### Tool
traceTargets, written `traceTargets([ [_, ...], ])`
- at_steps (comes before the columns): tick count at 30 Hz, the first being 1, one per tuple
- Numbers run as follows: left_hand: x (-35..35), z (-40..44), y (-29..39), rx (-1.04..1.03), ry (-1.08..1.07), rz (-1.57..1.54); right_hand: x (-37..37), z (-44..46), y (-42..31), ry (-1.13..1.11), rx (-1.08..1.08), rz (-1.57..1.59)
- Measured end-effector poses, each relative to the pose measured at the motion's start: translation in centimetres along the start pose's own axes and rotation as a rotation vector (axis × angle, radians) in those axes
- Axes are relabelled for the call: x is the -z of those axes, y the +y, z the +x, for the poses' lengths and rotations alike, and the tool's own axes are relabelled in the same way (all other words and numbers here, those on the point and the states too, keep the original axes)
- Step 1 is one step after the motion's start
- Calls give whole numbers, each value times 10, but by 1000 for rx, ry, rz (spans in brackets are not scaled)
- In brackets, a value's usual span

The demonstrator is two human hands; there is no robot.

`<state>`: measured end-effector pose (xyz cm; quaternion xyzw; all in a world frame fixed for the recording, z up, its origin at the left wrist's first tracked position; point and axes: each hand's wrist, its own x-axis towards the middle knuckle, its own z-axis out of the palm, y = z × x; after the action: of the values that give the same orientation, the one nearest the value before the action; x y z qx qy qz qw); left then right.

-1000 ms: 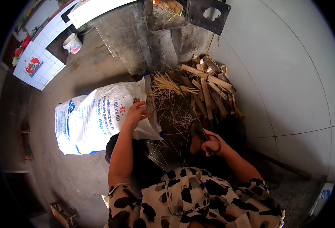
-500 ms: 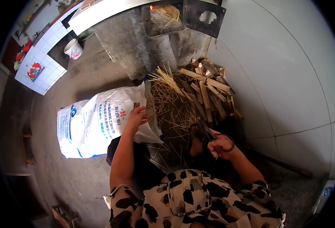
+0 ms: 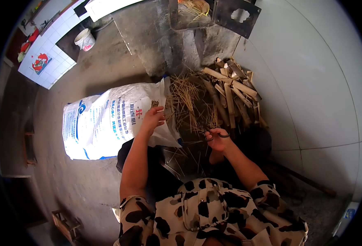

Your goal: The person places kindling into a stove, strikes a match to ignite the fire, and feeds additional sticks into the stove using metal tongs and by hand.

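Note:
My left hand is at the mouth of a white printed sack, its fingers curled by a small tuft of dry stalks; whether they grip any is unclear. My right hand is closed round the dark handles of scissors, whose blades are hard to make out against the dark floor. Thin straw lies scattered between the sack and a heap of split sticks. Some of it reaches close to my right hand.
Ahead is a concrete stove with straw in its opening and its metal door swung out. A white bucket stands at the upper left, a wooden stool at the lower left. A tiled wall rises on the right.
My right hand has moved left and up with the scissors, towards the straw. The bundle of straw by the sack now lies more lengthwise towards me. My left hand stays near the sack's mouth.

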<state>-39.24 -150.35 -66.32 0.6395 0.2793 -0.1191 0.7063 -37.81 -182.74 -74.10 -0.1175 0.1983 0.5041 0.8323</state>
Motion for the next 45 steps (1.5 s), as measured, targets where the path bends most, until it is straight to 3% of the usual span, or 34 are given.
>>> traceTargets([
  [2,6,3,1,-8,20,-26,-17,-6,1,79,-25,-44],
  [5,11,3,0,-18,6,-69,-16,-8,10,-112,-133,-20],
  [12,12,3,2,-11,-15,-91,-42,-15,41,80,-176,103],
  [21,11,6,-1,13,-4,-108,-66,-29,57,6,-217,123],
  [25,10,2,6,-9,-21,-114,-64,-31,51,-25,-196,-31],
  [32,6,3,6,0,-30,-111,-41,35,28,-84,-201,62],
  [38,8,1,7,-6,-32,-102,-26,13,27,-76,-121,71],
  [42,10,6,5,-1,-36,-94,-31,3,14,-199,-48,73],
  [45,7,7,5,0,-35,-76,-21,9,7,-94,-4,90],
])
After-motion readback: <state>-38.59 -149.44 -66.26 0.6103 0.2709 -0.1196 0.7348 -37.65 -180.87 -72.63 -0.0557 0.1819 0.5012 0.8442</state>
